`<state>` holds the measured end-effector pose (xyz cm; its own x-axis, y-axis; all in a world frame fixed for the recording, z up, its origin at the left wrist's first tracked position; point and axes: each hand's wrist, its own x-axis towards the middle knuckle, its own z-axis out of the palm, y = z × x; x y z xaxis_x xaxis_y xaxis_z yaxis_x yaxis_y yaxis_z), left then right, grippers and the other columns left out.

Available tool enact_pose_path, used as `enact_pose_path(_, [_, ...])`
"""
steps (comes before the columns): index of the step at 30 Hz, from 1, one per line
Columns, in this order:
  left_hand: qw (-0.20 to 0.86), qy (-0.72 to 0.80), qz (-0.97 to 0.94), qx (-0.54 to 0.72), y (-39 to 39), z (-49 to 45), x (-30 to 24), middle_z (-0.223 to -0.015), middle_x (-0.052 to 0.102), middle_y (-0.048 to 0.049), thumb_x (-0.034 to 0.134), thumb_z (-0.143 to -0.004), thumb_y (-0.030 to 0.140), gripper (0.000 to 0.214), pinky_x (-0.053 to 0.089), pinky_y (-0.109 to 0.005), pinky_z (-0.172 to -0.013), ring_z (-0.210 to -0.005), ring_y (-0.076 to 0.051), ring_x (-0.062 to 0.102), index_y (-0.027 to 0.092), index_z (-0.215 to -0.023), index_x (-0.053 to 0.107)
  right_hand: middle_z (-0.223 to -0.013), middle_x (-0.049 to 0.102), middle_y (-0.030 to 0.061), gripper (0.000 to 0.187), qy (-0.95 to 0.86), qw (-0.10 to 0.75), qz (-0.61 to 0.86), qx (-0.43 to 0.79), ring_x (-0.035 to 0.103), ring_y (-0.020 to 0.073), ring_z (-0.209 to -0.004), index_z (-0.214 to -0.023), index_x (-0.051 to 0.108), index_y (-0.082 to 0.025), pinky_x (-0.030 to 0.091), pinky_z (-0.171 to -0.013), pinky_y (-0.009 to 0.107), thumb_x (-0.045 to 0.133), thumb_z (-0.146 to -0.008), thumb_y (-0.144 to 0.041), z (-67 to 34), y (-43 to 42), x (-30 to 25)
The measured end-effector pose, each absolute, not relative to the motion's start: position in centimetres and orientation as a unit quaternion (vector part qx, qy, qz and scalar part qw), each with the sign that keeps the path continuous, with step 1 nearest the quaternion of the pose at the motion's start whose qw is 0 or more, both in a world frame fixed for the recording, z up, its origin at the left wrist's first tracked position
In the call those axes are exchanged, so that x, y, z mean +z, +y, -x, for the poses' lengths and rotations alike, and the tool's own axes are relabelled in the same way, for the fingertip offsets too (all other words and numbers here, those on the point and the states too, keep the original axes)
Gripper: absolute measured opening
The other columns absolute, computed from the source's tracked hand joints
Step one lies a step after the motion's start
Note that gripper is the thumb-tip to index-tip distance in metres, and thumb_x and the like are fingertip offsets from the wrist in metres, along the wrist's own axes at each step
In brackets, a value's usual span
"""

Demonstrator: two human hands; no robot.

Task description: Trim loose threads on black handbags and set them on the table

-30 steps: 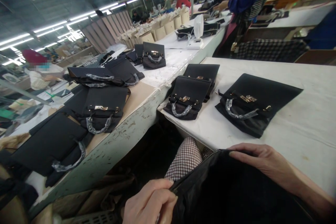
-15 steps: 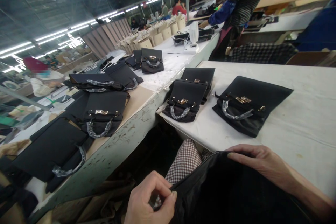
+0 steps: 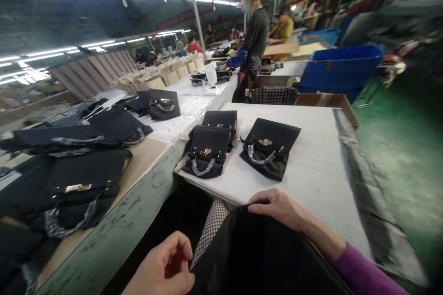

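A black handbag [image 3: 277, 258] sits close to me at the bottom, its dark opening towards me and its lower part cut off by the frame. My right hand [image 3: 273, 205] pinches the far rim, thumb on the inside. On the near left side, my left hand [image 3: 162, 265] has its fingers curled at the bag's edge; the exact contact of the fingertips is hard to see. Beyond, on the white table, lies a finished-looking black handbag [image 3: 272, 145] with gold hardware and a plastic-wrapped handle. Left of it are two similar handbags [image 3: 209, 147], one partly behind the other.
A long bench [image 3: 145, 203] along the left carries more black bags [image 3: 86, 170] with wrapped handles. Cream bags [image 3: 173, 73] line its far part. A co-worker in a striped top [image 3: 258, 27] stands beyond the table. Blue bins [image 3: 341, 69] stand at the back right.
The view has swung to the right, so the table's right edge and green floor now show. Both hands stay at the bag, whose opening appears wider.
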<state>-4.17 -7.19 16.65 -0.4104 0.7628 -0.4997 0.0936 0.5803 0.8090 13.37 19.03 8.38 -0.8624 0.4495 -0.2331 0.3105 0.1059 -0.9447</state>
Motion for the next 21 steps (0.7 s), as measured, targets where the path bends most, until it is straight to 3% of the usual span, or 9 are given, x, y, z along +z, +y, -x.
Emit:
enact_pose_path(3, [0.418, 0.765, -0.420, 0.253, -3.0, 4.5, 17.3, -0.089, 0.065, 0.0015, 0.067, -0.076, 0.028, 0.021, 0.040, -0.023, -0.061, -0.065, -0.013, 0.053, 0.021, -0.094, 0.060, -0.070, 0.073, -0.0002, 0.019, -0.743, 0.068, 0.257, 0.614, 0.061, 0.0158, -0.065, -0.080, 0.080, -0.018, 0.045, -0.061, 0.024, 0.073, -0.076, -0.035, -13.1, 18.5, 9.0])
enact_pose_path(4, [0.402, 0.753, -0.457, 0.249, -1.3, 4.3, 17.3, -0.101, 0.067, 0.0000, 0.068, -0.077, 0.029, 0.025, 0.043, -0.024, -0.068, -0.074, -0.015, 0.058, 0.023, -0.101, 0.062, -0.069, 0.072, -0.0004, 0.019, -0.745, 0.071, 0.254, 0.613, 0.060, 0.0153, -0.063, -0.080, 0.080, -0.018, 0.044, -0.060, 0.024, 0.072, -0.076, -0.034, -13.0, 18.3, 9.1])
enact_pose_path(6, [0.390, 0.713, -0.528, 0.249, 1.9, 3.8, 16.5, -0.106, 0.070, -0.0017, 0.070, -0.078, 0.034, 0.033, 0.043, -0.027, -0.080, -0.093, -0.021, 0.062, 0.024, -0.109, 0.064, -0.067, 0.072, -0.0008, 0.018, -0.747, 0.077, 0.249, 0.611, 0.059, 0.0146, -0.061, -0.080, 0.081, -0.017, 0.043, -0.058, 0.023, 0.072, -0.076, -0.032, -12.9, 17.9, 9.0])
enact_pose_path(11, [0.390, 0.682, -0.581, 0.213, 7.1, 3.0, 13.4, -0.085, 0.073, -0.0020, 0.060, -0.086, 0.035, 0.021, 0.040, -0.025, -0.065, -0.078, -0.019, 0.063, 0.018, -0.092, 0.070, -0.066, 0.073, -0.0002, 0.018, -0.756, 0.082, 0.257, 0.596, 0.062, 0.0161, -0.063, -0.080, 0.082, -0.016, 0.045, -0.060, 0.024, 0.069, -0.076, -0.028, -13.2, 18.5, 9.1])
enact_pose_path(13, [0.387, 0.674, -0.595, 0.205, 7.7, 3.1, 12.9, -0.076, 0.070, 0.0005, 0.056, -0.087, 0.034, 0.022, 0.036, -0.024, -0.061, -0.070, -0.017, 0.059, 0.018, -0.093, 0.070, -0.077, 0.077, 0.0009, 0.022, -0.767, 0.082, 0.259, 0.582, 0.067, 0.0195, -0.072, -0.089, 0.082, -0.018, 0.049, -0.068, 0.026, 0.067, -0.079, -0.031, -14.4, 18.9, 10.0])
enact_pose_path(15, [0.375, 0.669, -0.611, 0.196, 8.0, 3.3, 12.9, -0.073, 0.068, 0.0018, 0.054, -0.088, 0.032, 0.023, 0.033, -0.025, -0.061, -0.068, -0.016, 0.056, 0.019, -0.094, 0.072, -0.105, 0.077, 0.0046, 0.036, -0.773, 0.090, 0.280, 0.562, 0.069, 0.0255, -0.094, -0.113, 0.076, -0.021, 0.052, -0.083, 0.031, 0.066, -0.083, -0.039, -16.8, 18.5, 11.4])
enact_pose_path(17, [0.368, 0.665, -0.624, 0.182, 8.0, 3.7, 13.1, -0.072, 0.067, 0.0015, 0.051, -0.088, 0.031, 0.024, 0.032, -0.026, -0.062, -0.068, -0.017, 0.055, 0.019, -0.088, 0.073, -0.137, 0.062, 0.0105, 0.066, -0.760, 0.092, 0.329, 0.553, 0.062, 0.0310, -0.117, -0.141, 0.056, -0.022, 0.050, -0.097, 0.037, 0.068, -0.083, -0.049, -20.0, 17.1, 12.5])
enact_pose_path(19, [0.377, 0.655, -0.633, 0.169, 8.1, 4.0, 13.2, -0.074, 0.068, 0.0006, 0.051, -0.088, 0.031, 0.026, 0.034, -0.026, -0.063, -0.071, -0.018, 0.056, 0.019, -0.083, 0.073, -0.143, 0.056, 0.0127, 0.082, -0.727, 0.079, 0.369, 0.573, 0.065, 0.0324, -0.115, -0.152, 0.037, -0.027, 0.052, -0.097, 0.041, 0.068, -0.082, -0.054, -23.3, 14.6, 12.6])
enact_pose_path(21, [0.399, 0.640, -0.637, 0.160, 8.2, 4.2, 13.1, -0.082, 0.071, 0.0002, 0.053, -0.087, 0.033, 0.025, 0.038, -0.025, -0.067, -0.077, -0.019, 0.059, 0.020, -0.090, 0.074, -0.147, 0.051, 0.0131, 0.090, -0.707, 0.167, 0.388, 0.566, 0.060, 0.0364, -0.122, -0.153, 0.037, -0.028, 0.054, -0.097, 0.042, 0.072, -0.075, -0.057, -25.8, 11.5, 11.3])
